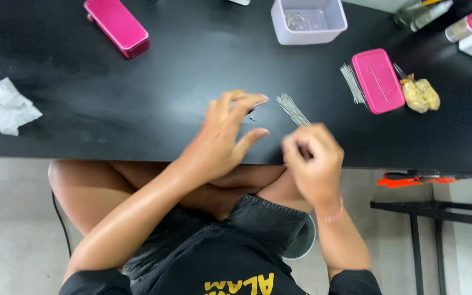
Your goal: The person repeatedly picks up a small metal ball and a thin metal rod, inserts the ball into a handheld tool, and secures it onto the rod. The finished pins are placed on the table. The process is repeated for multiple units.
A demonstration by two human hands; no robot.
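My right hand [313,159] is closed around the lower end of a bundle of thin metal wires [292,109], which fans out up and to the left over the black table [137,98]. My left hand [226,134] hovers just left of the bundle with fingers spread. Its fingertips pinch a small thin piece [253,112], too blurred to identify. Both hands sit near the table's front edge, above my crossed legs.
A white square tub [310,22] stands at the back centre. A pink case [117,25] lies back left, a pink box [378,80] with more wires [352,83] beside it at right, then a yellowish bag [420,94]. Crumpled white paper [0,104] lies far left.
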